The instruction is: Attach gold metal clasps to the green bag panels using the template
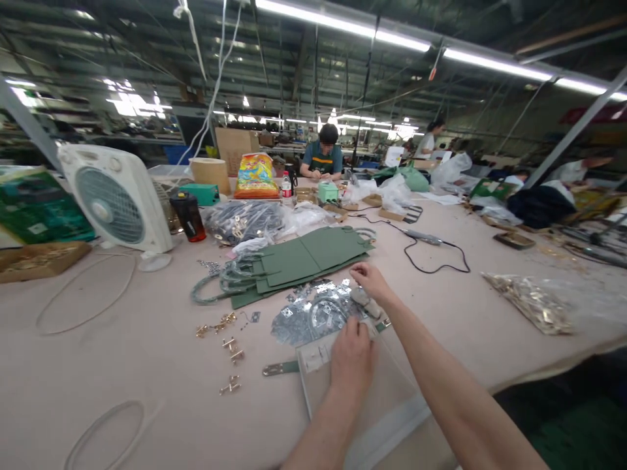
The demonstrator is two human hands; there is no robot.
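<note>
My left hand (351,356) is closed over the top part of a flat pale piece (392,398) under clear film, its fingertips bent down at the upper edge. A green strap (283,369) with a metal end sticks out from that piece's left side. Past it, my right hand (373,284) has thumb and forefinger pinched together; whatever is between them is too small to make out. Just left of that hand lies a heap of small silvery metal plates (298,320). Stacked green panels (313,251) with cord-like handles (232,277) lie behind the heap.
Gold-coloured fittings (234,352) lie in small groups at left. A white fan (112,196) and dark bottle (189,215) stand further back. A corded tool (424,237) and a bag of metal parts (533,303) lie right. A co-worker (323,156) sits opposite.
</note>
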